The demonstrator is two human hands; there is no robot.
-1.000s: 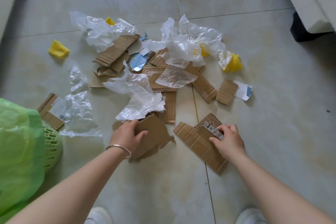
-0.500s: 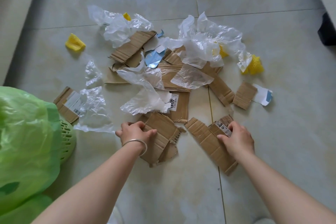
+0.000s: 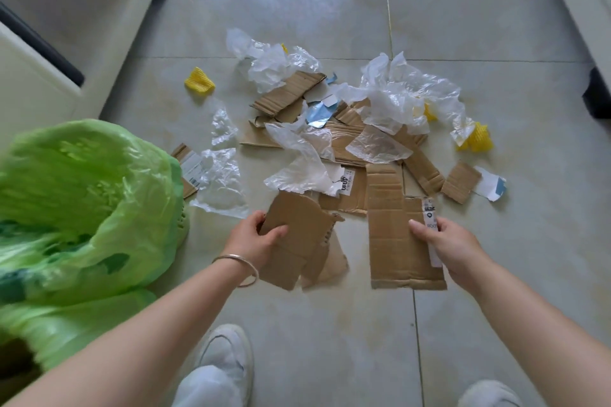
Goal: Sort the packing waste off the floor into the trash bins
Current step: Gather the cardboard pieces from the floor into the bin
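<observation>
My left hand point(image 3: 257, 239) grips a stack of torn brown cardboard pieces point(image 3: 304, 235), lifted off the tiled floor. My right hand point(image 3: 446, 246) holds a long flat cardboard strip point(image 3: 393, 235) with a white label along its right edge, also raised. Beyond them lies a heap of waste: more cardboard point(image 3: 287, 94), crumpled clear plastic film point(image 3: 400, 99), a white plastic sheet point(image 3: 301, 168) and yellow foam netting point(image 3: 199, 82). A bin with a green plastic liner point(image 3: 82, 208) stands at my left, close to my left forearm.
Pale furniture point(image 3: 66, 43) runs along the left side and another piece stands at the far right with a dark foot point(image 3: 596, 97). My two white shoes point(image 3: 228, 353) are at the bottom edge. A labelled cardboard scrap point(image 3: 186, 163) and clear film point(image 3: 220, 182) lie beside the bin.
Both hands have lifted their cardboard off the floor and pulled it toward me. The right hand's strip now hangs upright. The view has risen, showing more of the bin and my shoes.
</observation>
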